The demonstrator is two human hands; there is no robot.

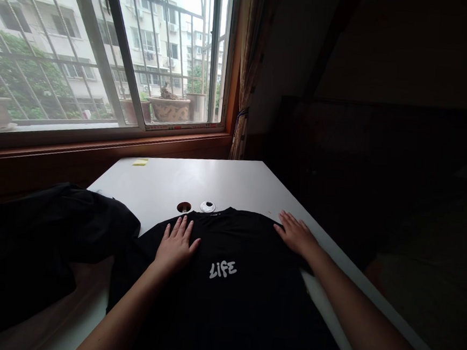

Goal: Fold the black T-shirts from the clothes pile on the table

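A black T-shirt (239, 305) lies spread out on the white table (217, 179), its collar at the far side and pale lettering on the chest. Flat on its left shoulder area rests my left hand (177, 245), fingers spread. My right hand (296, 232) lies over the right shoulder and sleeve, fingers stretched out. Neither hand grips the cloth. The lower part of the shirt sinks into shadow near me.
Dark crumpled fabric (63, 226) lies on the table's left side. Beyond the collar are a round cable hole (183, 208) and a round white cap (207, 206). A yellow note (140, 162) sits by the far edge, below the window (165, 56) and the curtain (246, 89).
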